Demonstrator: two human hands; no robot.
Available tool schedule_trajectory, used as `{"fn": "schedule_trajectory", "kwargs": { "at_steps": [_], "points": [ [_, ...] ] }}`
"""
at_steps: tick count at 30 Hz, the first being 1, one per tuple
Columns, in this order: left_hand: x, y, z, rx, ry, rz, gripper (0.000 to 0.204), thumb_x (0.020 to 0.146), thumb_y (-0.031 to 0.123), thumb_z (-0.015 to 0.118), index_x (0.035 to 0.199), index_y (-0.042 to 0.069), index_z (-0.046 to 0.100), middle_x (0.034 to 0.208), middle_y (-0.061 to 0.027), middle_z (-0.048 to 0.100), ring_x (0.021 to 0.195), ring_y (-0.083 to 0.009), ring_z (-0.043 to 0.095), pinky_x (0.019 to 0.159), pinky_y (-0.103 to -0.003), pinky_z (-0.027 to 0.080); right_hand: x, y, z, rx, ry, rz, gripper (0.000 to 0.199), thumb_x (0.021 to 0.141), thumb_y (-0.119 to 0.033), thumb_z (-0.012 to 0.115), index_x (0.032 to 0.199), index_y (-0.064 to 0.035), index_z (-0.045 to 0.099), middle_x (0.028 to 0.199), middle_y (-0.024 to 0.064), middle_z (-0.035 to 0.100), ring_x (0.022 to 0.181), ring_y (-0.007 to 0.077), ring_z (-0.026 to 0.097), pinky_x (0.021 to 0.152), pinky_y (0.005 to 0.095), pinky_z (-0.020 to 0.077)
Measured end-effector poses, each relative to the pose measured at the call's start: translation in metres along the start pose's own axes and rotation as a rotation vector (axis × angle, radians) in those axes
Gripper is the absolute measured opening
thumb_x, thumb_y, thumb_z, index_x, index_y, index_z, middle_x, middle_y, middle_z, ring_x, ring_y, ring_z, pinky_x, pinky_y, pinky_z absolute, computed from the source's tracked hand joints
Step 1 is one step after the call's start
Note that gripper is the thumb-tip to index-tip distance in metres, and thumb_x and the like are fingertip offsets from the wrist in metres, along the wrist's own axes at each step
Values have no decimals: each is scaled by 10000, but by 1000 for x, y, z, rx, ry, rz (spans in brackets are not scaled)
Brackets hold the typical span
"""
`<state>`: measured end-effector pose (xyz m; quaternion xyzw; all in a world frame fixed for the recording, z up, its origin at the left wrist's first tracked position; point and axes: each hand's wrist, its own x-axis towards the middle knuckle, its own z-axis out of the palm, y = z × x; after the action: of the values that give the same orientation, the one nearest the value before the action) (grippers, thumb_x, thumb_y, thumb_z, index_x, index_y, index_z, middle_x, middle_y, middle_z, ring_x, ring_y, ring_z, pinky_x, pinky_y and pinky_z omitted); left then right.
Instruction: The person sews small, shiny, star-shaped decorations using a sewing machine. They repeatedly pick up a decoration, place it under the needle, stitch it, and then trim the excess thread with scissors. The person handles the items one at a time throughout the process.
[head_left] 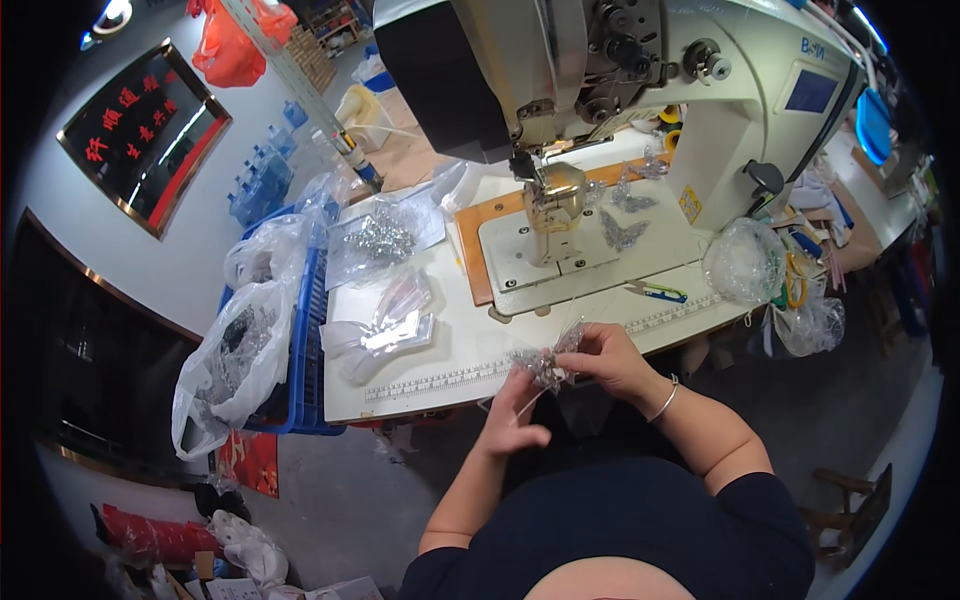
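Hands working on a sequin piece at the surface edge.
Right hand point(605, 358) is pinching the sequin piece point(545, 364) just in front of the surface point(450, 350), below the sewing machine point(620, 80). Left hand point(515, 415) is gripping a thin thread under the piece, fingers curled.

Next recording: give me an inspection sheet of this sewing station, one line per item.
Surface: white sewing table, ruler strip along its front edge.
Job's things: silvery sequinned piece held at the table edge.
Clutter: clear bags, shiny pieces, snips.
Hands: right hand pinches the piece; left hand below it, touching it.
Cables: nothing seen.
Surroundings: sewing machine, blue crate.
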<state>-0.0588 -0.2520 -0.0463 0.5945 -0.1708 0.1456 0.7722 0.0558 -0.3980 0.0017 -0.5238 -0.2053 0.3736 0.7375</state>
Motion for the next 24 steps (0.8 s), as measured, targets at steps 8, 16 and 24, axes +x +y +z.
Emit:
{"fn": "schedule_trajectory", "kwargs": {
  "at_steps": [8,16,24],
  "points": [
    [7,15,9,-512,211,-291,1069,677,642,643,1389,-12,186,1390,-158,308,1295,-281,314,1048,-447,294,2,-10,-1,-476,23,-271,155,744,-57,700,876,-21,628,699,30,616,634,89,550,564,229,438],
    [17,9,-21,-557,209,-565,540,901,261,493,1329,-20,322,1296,-181,433,1138,-279,498,980,-429,403,-12,-59,-6,-1272,-245,-1353,282,650,-108,653,931,-126,644,897,-8,611,835,176,548,748,321,435],
    [46,37,-30,-634,-322,-616,936,728,723,484,1261,-43,401,1180,-174,530,1045,-282,561,891,-432,461,-6,-58,-16,-1370,-283,-1453,316,626,-136,682,926,-231,646,1025,-49,544,953,171,489,807,341,421]
  ]
}}
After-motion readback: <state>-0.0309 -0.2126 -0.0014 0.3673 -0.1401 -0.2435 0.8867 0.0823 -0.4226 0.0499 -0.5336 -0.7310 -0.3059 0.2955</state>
